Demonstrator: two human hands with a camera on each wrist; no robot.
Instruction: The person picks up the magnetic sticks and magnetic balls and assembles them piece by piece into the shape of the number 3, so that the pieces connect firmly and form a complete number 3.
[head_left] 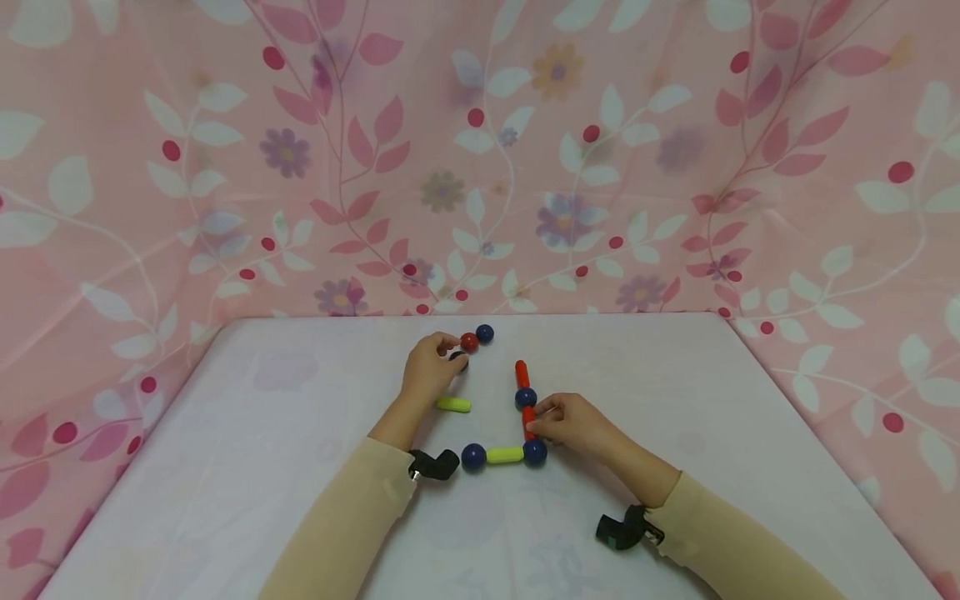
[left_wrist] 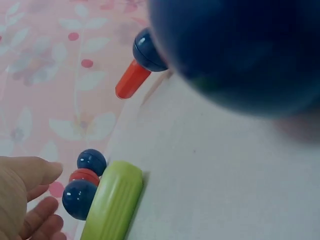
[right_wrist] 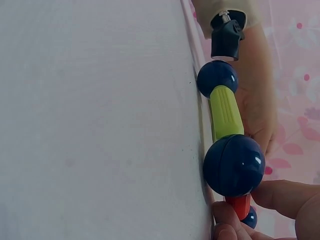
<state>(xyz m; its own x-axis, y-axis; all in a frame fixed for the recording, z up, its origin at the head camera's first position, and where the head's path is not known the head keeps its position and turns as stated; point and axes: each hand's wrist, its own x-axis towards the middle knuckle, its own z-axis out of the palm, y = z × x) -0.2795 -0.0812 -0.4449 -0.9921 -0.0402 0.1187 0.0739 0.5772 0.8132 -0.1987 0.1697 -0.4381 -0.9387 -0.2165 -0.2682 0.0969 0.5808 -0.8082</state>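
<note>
Red rod [right_wrist: 239,204] between right fingers [right_wrist: 227,215]

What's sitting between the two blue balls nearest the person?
A lime-green rod lies between them, touching both the left ball and the right ball. The head view shows it, and so does the right wrist view.

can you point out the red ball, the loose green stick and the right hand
Red ball [head_left: 470,342]: head view, middle of its visible surface.
Loose green stick [head_left: 455,405]: head view, middle of its exposed part.
Right hand [head_left: 574,422]: head view, back of the hand.
</note>
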